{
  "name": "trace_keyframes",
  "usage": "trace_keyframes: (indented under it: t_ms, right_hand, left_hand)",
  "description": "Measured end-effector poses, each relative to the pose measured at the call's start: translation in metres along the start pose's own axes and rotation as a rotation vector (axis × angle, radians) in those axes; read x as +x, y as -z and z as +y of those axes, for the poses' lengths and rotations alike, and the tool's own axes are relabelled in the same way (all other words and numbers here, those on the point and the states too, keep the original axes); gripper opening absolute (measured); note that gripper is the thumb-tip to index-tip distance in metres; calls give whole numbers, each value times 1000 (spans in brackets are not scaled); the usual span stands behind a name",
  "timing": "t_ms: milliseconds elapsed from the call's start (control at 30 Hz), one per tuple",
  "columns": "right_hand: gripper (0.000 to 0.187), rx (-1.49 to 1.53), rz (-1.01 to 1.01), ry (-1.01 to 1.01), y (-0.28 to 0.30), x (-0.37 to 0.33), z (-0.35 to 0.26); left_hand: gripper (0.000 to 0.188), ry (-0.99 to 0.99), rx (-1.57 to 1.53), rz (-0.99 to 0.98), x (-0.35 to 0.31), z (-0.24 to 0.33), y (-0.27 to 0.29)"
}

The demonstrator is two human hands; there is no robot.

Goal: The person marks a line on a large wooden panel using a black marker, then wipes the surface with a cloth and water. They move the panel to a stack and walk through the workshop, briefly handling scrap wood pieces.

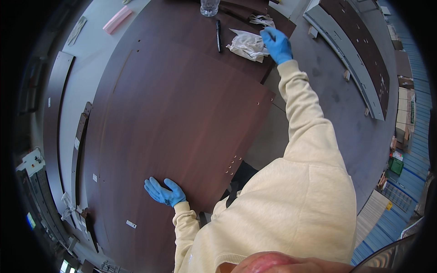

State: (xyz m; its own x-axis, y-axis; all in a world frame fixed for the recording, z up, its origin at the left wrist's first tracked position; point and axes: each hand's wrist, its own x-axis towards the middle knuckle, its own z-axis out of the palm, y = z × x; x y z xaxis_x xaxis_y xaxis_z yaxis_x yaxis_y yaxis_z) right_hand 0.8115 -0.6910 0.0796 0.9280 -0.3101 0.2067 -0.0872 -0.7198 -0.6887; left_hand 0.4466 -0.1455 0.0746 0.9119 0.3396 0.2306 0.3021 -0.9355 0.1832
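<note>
A large dark brown wood-look panel (pixel 182 113) lies in front of me, with small round holes near its right edge. My left hand (pixel 165 193), in a blue glove, rests on the panel near its lower part, fingers stretched out and holding nothing. My right hand (pixel 276 45), also blue-gloved, reaches to the far right corner with its fingers curled closed. It is right beside a crumpled white cloth (pixel 248 45), and what it grips, if anything, is hidden. A black pen (pixel 218 36) lies left of the cloth. Two small white labels sit on the panel, one of them a rectangular label (pixel 131 224).
Beyond the pen stands a clear cup (pixel 210 7), with another white crumpled piece (pixel 262 20) close by. Narrow dark boards (pixel 59 113) lie along the left. Across the grey floor (pixel 327 91), more long panels (pixel 359 50) rest on blocks at the right.
</note>
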Motion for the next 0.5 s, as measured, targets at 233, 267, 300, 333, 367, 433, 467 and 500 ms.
trace_keyframes:
  t_ms: [233,267,300,333,367,433,467,500]
  right_hand:
    - [38,-642,-13,9,-18,76,25]
    - [36,-721,-87,-73,-24,79,24]
    - [34,-800,-161,-156,-28,81,23]
    - [30,-839,-151,-189,-33,92,29]
    - [29,-825,-126,-182,-40,93,23]
    - [28,-802,-71,-170,-41,89,-10]
    - [30,-755,14,-88,-43,82,-25]
    - [31,-734,-11,-53,-48,75,-43]
  left_hand:
    - [55,-5,4,-5,2,3,-2]
    - [55,-8,5,-6,4,3,-1]
    - [55,-13,6,-8,5,3,-2]
    - [55,-18,1,-5,7,3,-4]
    - [55,-16,8,-4,5,3,-4]
    - [55,-11,19,-8,5,3,-1]
    - [55,-6,25,-9,4,5,1]
    - [54,1,32,-11,3,7,2]
